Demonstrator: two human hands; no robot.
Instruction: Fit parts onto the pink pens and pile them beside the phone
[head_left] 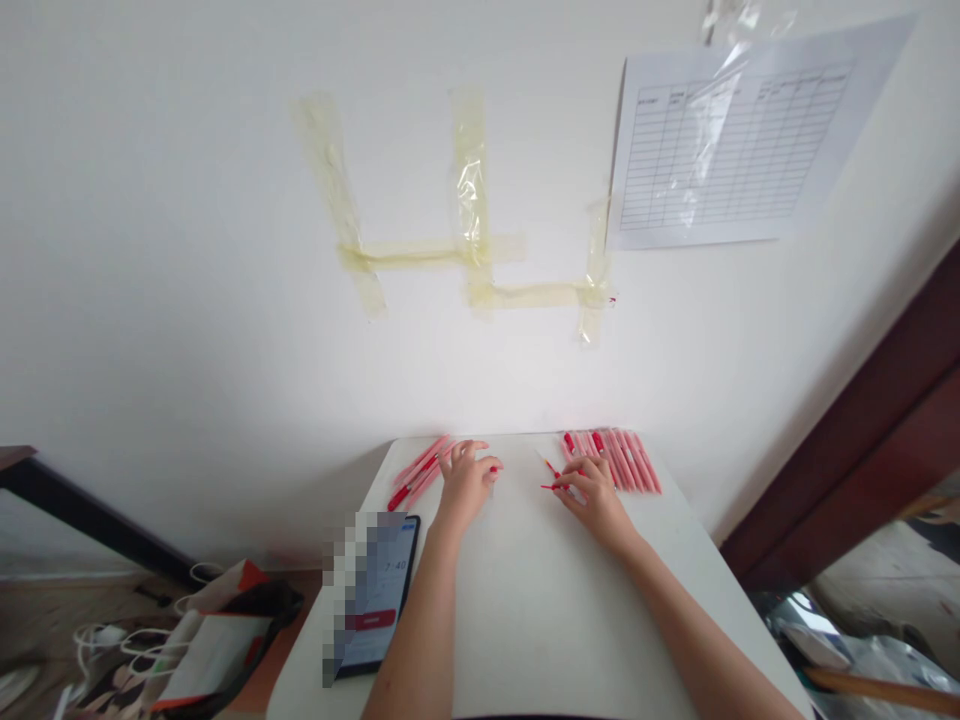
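My left hand [466, 488] is above the table near its back edge, thumb and forefinger pinched on a small red pen part [494, 469]. The other fingers of that hand are spread over a group of pink and red pens [420, 472] at the back left. Opposite it, my right hand [591, 490] is closed on a thin red pen part [551, 487] that points left. A slim piece with a pale end and a red end [550, 465] shows just beyond its fingers; whether the hand grips it too, I cannot tell.
Pink pens [630, 462] lie side by side at the back right of the white table [540, 620]. A phone [382, 600] lies at the left edge. Behind rises a wall with yellowed tape [471, 180] and a printed sheet [735, 140]. Bags [217, 640] stand below left.
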